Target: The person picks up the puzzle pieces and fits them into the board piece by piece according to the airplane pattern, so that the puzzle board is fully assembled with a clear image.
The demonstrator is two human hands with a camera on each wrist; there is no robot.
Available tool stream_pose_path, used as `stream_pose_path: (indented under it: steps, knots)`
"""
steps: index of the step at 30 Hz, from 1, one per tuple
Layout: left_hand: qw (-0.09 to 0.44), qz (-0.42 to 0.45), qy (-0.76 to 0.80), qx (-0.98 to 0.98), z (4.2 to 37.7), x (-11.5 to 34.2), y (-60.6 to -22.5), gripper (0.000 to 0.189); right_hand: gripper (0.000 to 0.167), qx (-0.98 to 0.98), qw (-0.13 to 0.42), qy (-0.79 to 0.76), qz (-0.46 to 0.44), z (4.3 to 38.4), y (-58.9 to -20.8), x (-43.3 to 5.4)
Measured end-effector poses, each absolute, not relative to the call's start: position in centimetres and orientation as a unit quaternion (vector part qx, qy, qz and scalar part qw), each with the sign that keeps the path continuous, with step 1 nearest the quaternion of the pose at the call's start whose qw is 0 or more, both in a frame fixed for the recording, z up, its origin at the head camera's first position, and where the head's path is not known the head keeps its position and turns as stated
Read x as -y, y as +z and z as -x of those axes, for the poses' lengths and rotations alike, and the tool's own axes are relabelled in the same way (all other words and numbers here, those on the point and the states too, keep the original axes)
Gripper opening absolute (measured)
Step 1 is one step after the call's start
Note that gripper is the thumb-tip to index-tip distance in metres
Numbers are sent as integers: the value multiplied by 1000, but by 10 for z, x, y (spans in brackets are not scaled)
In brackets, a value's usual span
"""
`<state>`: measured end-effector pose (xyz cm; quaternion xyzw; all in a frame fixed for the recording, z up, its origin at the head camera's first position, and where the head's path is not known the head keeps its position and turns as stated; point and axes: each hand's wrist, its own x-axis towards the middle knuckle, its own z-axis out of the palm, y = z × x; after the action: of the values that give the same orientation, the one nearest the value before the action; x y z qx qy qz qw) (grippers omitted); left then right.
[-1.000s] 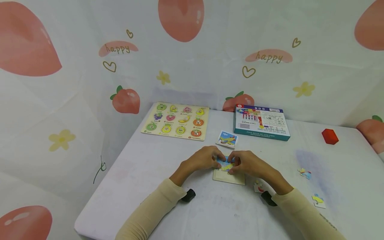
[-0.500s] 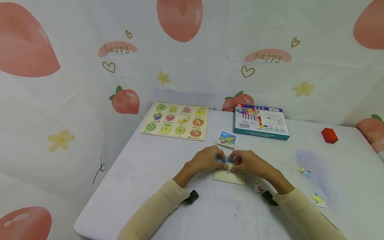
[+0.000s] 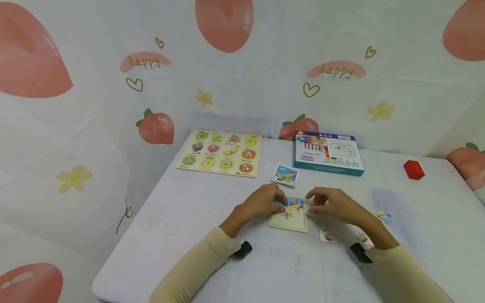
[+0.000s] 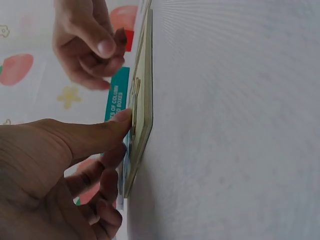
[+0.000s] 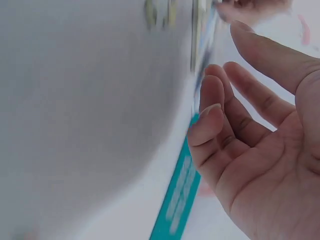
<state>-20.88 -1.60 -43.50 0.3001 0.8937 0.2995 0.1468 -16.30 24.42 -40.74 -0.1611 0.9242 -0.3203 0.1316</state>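
Note:
A small wooden puzzle tray (image 3: 289,225) lies on the white table, with joined jigsaw pieces (image 3: 296,203) showing a yellow and red plane on blue in its far part. My left hand (image 3: 261,200) rests its thumb and index fingertips on these pieces. Seen from the left wrist, the thumb (image 4: 102,136) lies straight against the tray's face while the other fingers bend loosely. My right hand (image 3: 333,205) is beside the tray's right edge, fingers loosely bent and nothing between them. A loose jigsaw piece (image 3: 325,235) lies under it, nearer the front.
Behind the tray is a card (image 3: 285,175) picturing a yellow plane. A fruit puzzle board (image 3: 217,171) lies at the back left, a teal-edged box (image 3: 329,153) at the back. Two more jigsaw pieces lie near the right forearm. A red hexagonal block (image 3: 414,169) sits far right.
My right hand has come off the jigsaw pieces and moved right, past the tray's edge. The left hand stays at the pieces.

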Motion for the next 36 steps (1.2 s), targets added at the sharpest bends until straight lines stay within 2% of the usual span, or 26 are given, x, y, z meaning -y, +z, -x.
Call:
stream_pose_path:
  steps: [10,20,31,36]
  knots:
    - [171,-334,314,-872,208,16,-431,24,41,-948,95,-292,82,138,-395,-334]
    - [192,-326,315,-870,211,21,-434,31,51,-952,142,-271,26,131,-405,-414]
    - [192,-326,310,-872,210,21,-432,32,52,-948,181,-261,-10,132,-413,-425]
    - [194,-324,306,-874,212,19,-433,33,43,-947,182,-263,-23,132,-413,-420]
